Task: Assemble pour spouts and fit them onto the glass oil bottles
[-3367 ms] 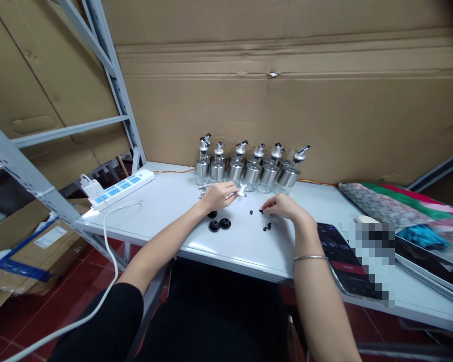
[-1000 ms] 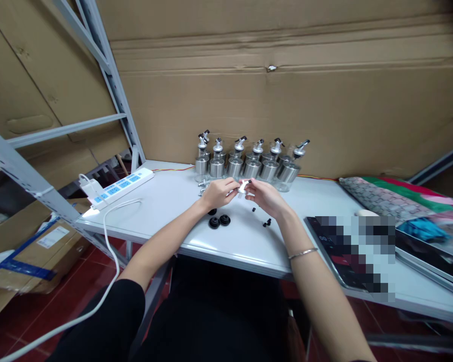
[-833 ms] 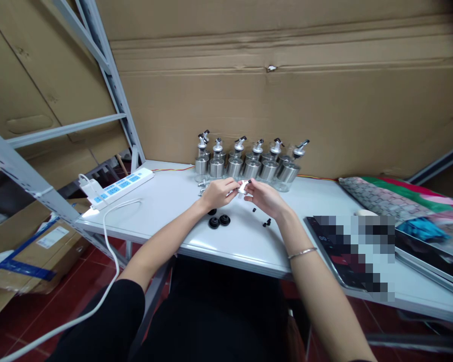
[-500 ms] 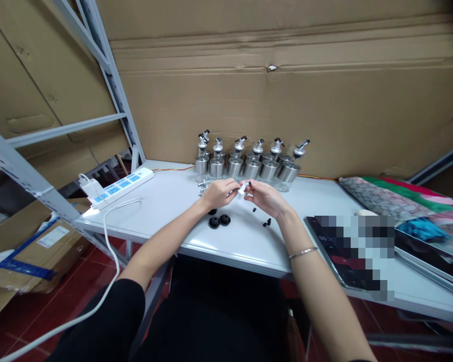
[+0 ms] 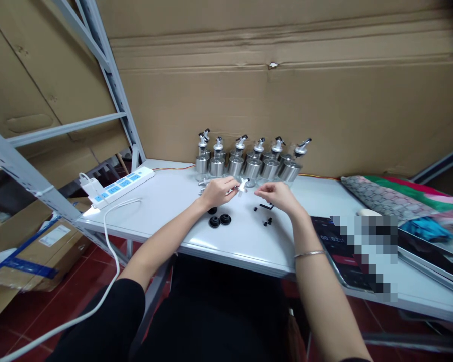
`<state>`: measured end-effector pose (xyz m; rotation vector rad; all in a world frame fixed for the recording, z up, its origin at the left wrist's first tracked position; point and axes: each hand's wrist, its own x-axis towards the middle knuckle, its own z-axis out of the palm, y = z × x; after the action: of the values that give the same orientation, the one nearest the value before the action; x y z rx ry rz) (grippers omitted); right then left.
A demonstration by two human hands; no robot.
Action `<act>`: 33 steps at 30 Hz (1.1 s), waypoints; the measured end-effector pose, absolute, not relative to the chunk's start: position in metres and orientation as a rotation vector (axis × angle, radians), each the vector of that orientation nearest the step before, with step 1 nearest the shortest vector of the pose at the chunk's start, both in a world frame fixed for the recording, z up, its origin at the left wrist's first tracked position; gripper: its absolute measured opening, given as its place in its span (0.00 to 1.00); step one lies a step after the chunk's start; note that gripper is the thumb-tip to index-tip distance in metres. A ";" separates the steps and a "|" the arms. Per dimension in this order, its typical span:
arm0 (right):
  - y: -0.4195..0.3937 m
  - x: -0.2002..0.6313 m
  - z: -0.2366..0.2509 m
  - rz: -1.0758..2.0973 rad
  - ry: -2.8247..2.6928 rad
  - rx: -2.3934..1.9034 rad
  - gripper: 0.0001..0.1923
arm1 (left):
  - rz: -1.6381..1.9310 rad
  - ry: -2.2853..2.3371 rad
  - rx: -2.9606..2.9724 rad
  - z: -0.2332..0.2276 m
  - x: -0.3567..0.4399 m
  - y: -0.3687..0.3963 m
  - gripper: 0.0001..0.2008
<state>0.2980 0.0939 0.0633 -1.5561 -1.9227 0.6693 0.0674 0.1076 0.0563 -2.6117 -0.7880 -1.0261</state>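
Observation:
My left hand (image 5: 221, 192) pinches a silver-white pour spout (image 5: 243, 186) above the middle of the table. To its right, my right hand (image 5: 278, 195) is apart from the spout, thumb and fingers pressed together; what is between them, if anything, is too small to make out. Just below these fingers shows a thin black piece (image 5: 266, 206). Small black parts (image 5: 268, 222) lie nearer the front. Round black stoppers (image 5: 225, 218) sit in front of my left hand. More silver spouts (image 5: 203, 186) lie beyond my left wrist, partly hidden.
Several glass bottles with steel sleeves (image 5: 235, 166) and silver spouts stand along the back. A white power strip (image 5: 124, 187) lies on the left, its cable hanging over the edge. On the right are a phone (image 5: 334, 246) and a patterned cloth (image 5: 377, 196). Cardboard (image 5: 287, 105) stands behind.
My right hand has left the spout and moved right, over the small black parts. My left hand keeps hold of the spout in about the same place.

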 end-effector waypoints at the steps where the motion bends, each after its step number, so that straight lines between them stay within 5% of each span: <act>1: 0.094 0.299 0.062 0.646 -1.977 -1.610 0.14 | -1.025 -0.789 -2.614 0.056 0.067 0.108 0.07; 12: 0.086 0.282 0.061 0.586 -2.317 -1.999 0.11 | -1.023 -0.783 -2.614 0.056 0.067 0.108 0.07; 33: 0.083 0.283 0.064 0.633 -2.348 -2.006 0.12 | -1.046 -0.774 -2.600 0.055 0.067 0.109 0.07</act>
<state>0.2834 0.0828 0.0642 -2.0065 -2.3481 0.6329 0.0675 0.1086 0.0551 -2.6004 -0.7741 -1.0458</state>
